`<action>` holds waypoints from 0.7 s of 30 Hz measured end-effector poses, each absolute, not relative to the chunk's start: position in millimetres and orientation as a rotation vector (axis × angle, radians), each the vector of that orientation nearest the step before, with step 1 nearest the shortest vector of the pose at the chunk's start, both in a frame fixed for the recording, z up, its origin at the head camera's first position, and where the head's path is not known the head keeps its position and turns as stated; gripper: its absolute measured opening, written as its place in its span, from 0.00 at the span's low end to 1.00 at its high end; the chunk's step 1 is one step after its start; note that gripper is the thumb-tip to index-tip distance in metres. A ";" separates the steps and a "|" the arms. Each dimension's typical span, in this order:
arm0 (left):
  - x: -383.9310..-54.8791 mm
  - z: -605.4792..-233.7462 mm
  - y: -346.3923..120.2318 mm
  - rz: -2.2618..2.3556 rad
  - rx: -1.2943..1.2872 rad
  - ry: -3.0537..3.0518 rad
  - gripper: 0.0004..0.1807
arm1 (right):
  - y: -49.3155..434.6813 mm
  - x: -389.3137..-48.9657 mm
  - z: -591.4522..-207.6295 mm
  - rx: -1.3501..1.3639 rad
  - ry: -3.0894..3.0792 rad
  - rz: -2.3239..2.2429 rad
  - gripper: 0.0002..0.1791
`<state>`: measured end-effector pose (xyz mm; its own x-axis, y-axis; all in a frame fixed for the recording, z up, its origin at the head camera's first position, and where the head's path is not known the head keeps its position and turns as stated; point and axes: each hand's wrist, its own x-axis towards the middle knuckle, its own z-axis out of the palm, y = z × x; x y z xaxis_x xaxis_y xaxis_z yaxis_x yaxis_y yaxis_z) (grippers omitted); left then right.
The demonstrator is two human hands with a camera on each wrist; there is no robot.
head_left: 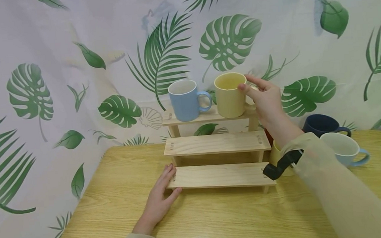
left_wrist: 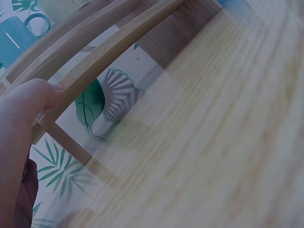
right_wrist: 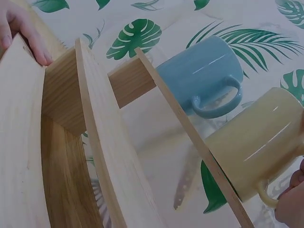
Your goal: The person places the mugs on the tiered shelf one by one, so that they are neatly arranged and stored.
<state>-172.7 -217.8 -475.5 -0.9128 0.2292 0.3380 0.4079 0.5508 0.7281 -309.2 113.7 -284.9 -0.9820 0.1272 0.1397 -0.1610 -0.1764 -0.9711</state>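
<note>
A three-step wooden stand (head_left: 216, 143) is on the table against the patterned cloth. On its top step, to the left, is a light blue mug (head_left: 184, 102), handle facing right. Beside it my right hand (head_left: 269, 103) holds a yellow mug (head_left: 229, 101) by its right side, thumb at the rim and other fingers near the handle. The yellow mug (right_wrist: 256, 142) stands upright with its base at the top step. My left hand (head_left: 157, 203) grips the left end of the lowest step, its thumb (left_wrist: 47, 92) against the front edge.
Right of the stand, partly behind my right arm, are a dark navy mug (head_left: 322, 124), a pale blue mug (head_left: 341, 148) with a white inside, and another yellow mug (head_left: 275, 154). Wood-grain table (head_left: 216, 219) extends in front. A leaf-printed cloth (head_left: 109, 73) hangs close behind.
</note>
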 end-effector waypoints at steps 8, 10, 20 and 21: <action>-173.4 -474.5 -218.2 -1.273 -0.544 -2.580 0.33 | 123.0 -312.7 -286.9 0.098 -2.063 2.230 0.35; -173.5 -475.2 -218.4 -1.272 -0.539 -2.582 0.33 | 124.2 -314.2 -287.2 0.121 -2.086 2.222 0.36; -173.1 -477.6 -217.8 -1.284 -0.546 -2.575 0.33 | 128.6 -325.4 -288.0 0.158 -2.212 2.158 0.35; -173.2 -477.8 -217.8 -1.282 -0.543 -2.576 0.33 | 128.8 -326.7 -287.9 0.165 -2.222 2.148 0.36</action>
